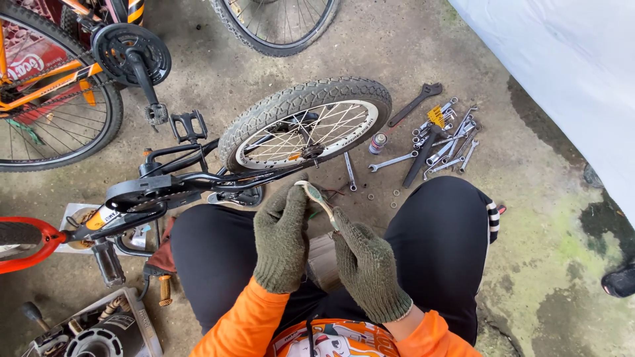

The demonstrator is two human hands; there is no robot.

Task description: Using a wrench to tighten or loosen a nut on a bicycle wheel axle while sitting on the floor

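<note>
Left hand [283, 233] and right hand [365, 264] in knitted green gloves, both pinching a thin curved metal strip [317, 198], knobbly-tyred wheel [304, 125] beyond.

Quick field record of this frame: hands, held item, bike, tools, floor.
left hand: gloved, grips upper end of a thin curved metal part
right hand: gloved, grips the lower end of the same part
bike: small black bicycle lying on its side, knobbly rear wheel just ahead of the knees
tools: pile of wrenches on the ground right of the wheel, small can beside them
floor: stained concrete
</note>
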